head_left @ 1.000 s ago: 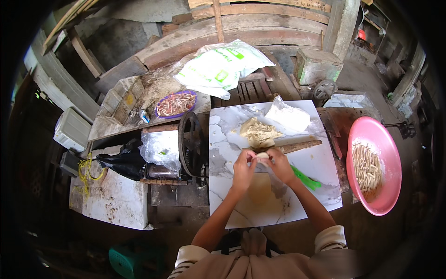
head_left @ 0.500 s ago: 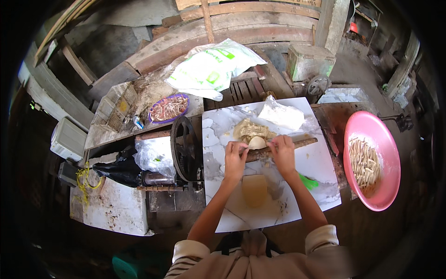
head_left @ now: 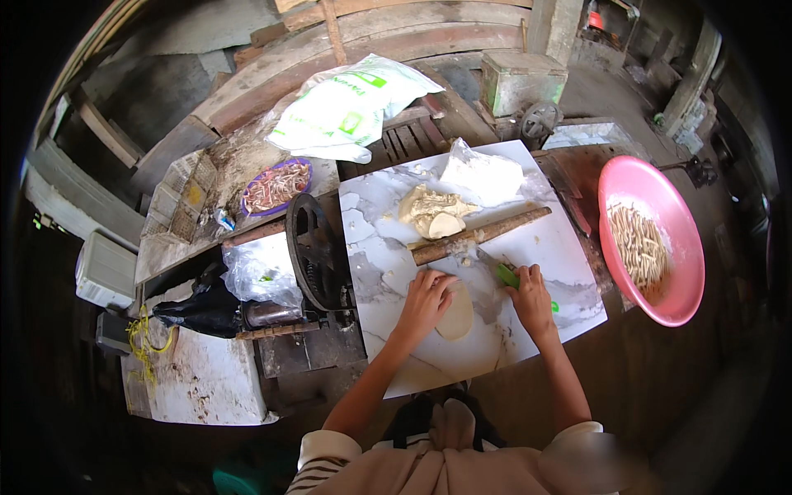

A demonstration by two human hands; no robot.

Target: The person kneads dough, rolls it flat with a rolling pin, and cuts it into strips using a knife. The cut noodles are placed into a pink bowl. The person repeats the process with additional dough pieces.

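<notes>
1. Left hand (head_left: 425,299): fingers close together, laid over left side of flat dough sheet (head_left: 455,322). Looks like it's steadying it. Can't tell if thumb pinches.
2. Right hand (head_left: 532,299): fingers curled over long green thing (head_left: 508,276), which shows both sides of hand. Can't tell if clamped on it. Lies right of sheet, handy for that hand.
3. Sheet sits toward near edge of marbled board (head_left: 540,247), probably for short reach.
4. Wooden rod (head_left: 487,234) slants across mid-board, one end toward right edge; looks parked beyond the hands.
5. Dough lump (head_left: 425,202) and round dough piece (head_left: 446,225) lie just past rod; bag of white powder (head_left: 487,177) by far edge. Stock seems kept back.
6. Off right edge: pink basin (head_left: 690,247) with pale strips (head_left: 637,247), within right-hand reach, I'd guess.
</notes>
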